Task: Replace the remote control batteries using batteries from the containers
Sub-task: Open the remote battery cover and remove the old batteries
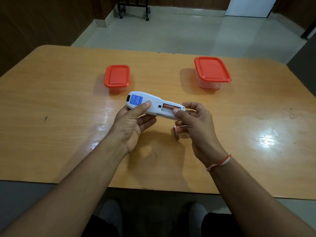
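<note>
We see a small red-lidded container [117, 77] at the left of the wooden table [51, 103]. Our left hand [131, 124] grips the white remote [153, 105], back upward, thumb on top. Our right hand [195, 120] curls round its open battery bay, thumb on the seated battery [171, 107]. A loose battery [176, 133] lies below; a larger container [212, 72] stands far right.

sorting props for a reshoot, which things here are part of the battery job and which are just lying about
Part of the job:
white plastic remote control
orange battery in its open compartment
orange battery on the table
small red-lidded container
large red-lidded container

Lying about:
black wheeled stand
</note>
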